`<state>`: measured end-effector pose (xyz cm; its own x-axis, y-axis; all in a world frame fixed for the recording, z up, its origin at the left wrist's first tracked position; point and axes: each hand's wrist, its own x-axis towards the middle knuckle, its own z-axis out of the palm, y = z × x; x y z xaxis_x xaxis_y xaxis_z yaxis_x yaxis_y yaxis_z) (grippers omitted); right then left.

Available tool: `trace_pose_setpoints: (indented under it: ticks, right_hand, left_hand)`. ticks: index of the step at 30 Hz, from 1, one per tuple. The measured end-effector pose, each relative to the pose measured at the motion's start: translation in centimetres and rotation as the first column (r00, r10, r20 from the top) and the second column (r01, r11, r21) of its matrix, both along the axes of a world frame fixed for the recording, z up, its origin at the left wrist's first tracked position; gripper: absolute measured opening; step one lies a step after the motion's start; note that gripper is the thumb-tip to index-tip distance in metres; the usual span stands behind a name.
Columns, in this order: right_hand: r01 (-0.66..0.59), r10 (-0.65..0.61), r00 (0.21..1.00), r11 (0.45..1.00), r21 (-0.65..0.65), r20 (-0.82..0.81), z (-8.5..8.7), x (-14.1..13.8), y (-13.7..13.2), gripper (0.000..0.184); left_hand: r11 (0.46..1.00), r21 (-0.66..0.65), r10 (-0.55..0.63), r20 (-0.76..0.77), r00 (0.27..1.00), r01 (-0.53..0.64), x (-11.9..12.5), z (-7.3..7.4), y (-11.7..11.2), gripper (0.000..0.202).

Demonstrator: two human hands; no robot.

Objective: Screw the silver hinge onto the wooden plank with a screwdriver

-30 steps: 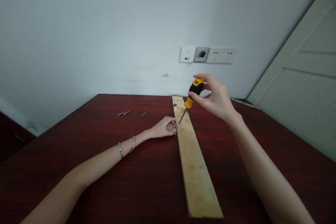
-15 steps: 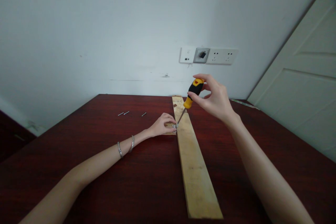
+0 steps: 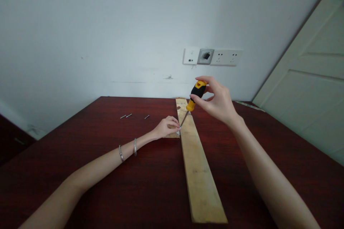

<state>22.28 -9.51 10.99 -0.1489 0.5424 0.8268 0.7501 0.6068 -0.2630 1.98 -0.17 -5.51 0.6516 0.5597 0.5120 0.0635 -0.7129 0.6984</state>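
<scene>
A long pale wooden plank [image 3: 197,164] lies lengthwise on the dark red table [image 3: 107,171]. My right hand [image 3: 217,102] is closed around a yellow and black screwdriver [image 3: 195,94], held tilted, its tip down at the plank's left edge. My left hand [image 3: 165,127] is pinched there on a small metal piece [image 3: 178,132] beside a short bit of wood [image 3: 172,135] that butts against the plank. Two bracelets [image 3: 127,149] sit on my left wrist.
Three small nails or screws [image 3: 134,116] lie on the table at the back left. A row of wall sockets [image 3: 212,56] is on the white wall behind. A pale door [image 3: 309,89] stands to the right.
The screwdriver tip has shifted slightly left, onto the small metal piece. My left fingers have lifted from a flat grip into a pinch at that spot.
</scene>
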Motion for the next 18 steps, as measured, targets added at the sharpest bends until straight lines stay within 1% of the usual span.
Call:
trace_pose_setpoints:
  ticks: [3,6,9,12,14,15,16,17,18]
  right_hand:
    - [0.021,-0.021,1.0,1.0,0.009,-0.003,0.2,0.0,-0.1,0.045]
    - [0.063,-0.062,0.997,0.998,0.032,-0.04,0.3,0.2,-0.2,0.046]
    - [0.093,-0.085,0.987,0.994,0.05,-0.134,0.2,0.7,0.0,0.049]
    - [0.079,-0.078,0.969,0.997,-0.009,-0.232,0.0,1.0,0.4,0.054]
    - [0.05,-0.078,0.955,0.993,-0.107,-0.285,-0.1,0.8,0.9,0.058]
    - [0.033,-0.083,0.95,0.985,-0.166,-0.3,-0.2,0.6,1.3,0.058]
    - [0.017,-0.088,0.948,0.973,-0.229,-0.304,-0.3,0.2,1.7,0.057]
    - [0.005,-0.093,0.952,0.957,-0.289,-0.293,-0.4,-0.4,2.2,0.055]
    - [-0.001,-0.095,0.96,0.94,-0.341,-0.265,-0.6,-1.1,2.8,0.053]
  left_hand:
    - [0.999,0.045,0.002,-0.008,1.0,-0.001,-0.1,0.4,0.1,0.015]
    - [0.981,0.193,0.037,-0.093,0.995,-0.018,-0.5,1.5,0.4,0.007]
    - [0.92,0.382,0.166,-0.185,0.969,-0.085,-1.9,3.4,1.3,0.006]
    - [0.859,0.476,0.321,-0.214,0.923,-0.188,-5.0,5.5,2.8,0.01]
    - [0.824,0.511,0.419,-0.257,0.871,-0.246,-8.1,6.8,4.2,0.011]
    - [0.806,0.524,0.474,-0.29,0.831,-0.276,-9.8,7.4,4.9,0.013]
    - [0.786,0.528,0.538,-0.331,0.775,-0.32,-11.7,7.9,5.7,0.014]
    - [0.763,0.522,0.607,-0.379,0.698,-0.38,-13.7,8.3,6.4,0.014]
    - [0.739,0.505,0.665,-0.444,0.6,-0.446,-15.6,8.7,7.0,0.015]
